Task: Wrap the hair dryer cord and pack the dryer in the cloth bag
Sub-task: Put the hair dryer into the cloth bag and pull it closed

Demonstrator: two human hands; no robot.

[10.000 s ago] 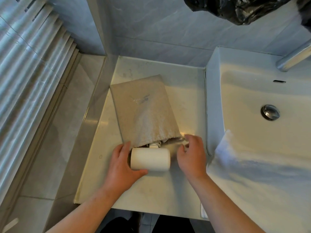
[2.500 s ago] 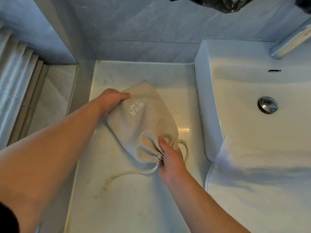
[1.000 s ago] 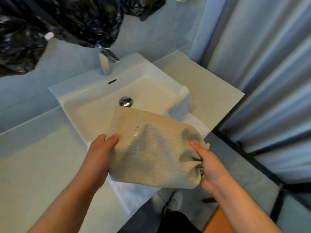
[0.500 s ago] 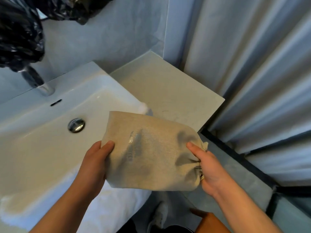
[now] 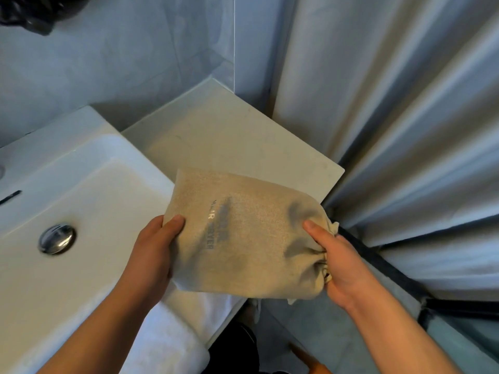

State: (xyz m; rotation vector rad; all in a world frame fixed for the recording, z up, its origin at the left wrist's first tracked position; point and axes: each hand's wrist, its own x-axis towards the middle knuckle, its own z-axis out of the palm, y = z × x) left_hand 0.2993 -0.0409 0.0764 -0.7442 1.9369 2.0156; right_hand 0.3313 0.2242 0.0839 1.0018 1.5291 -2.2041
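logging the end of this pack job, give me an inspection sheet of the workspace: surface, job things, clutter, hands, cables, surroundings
surface: pale counter slab beside the white sink, set in the wall corner.
job's things: cloth bag held in the air over the counter's front edge, bulging, mouth gathered shut; dryer itself hidden.
clutter: white towel draped over the sink's front edge; black plastic bag at top left.
hands: left hand grips the bag's closed end; right hand grips the gathered mouth.
cables: nothing seen.
surroundings: tiled wall, pleated curtain, drain plug in the basin.
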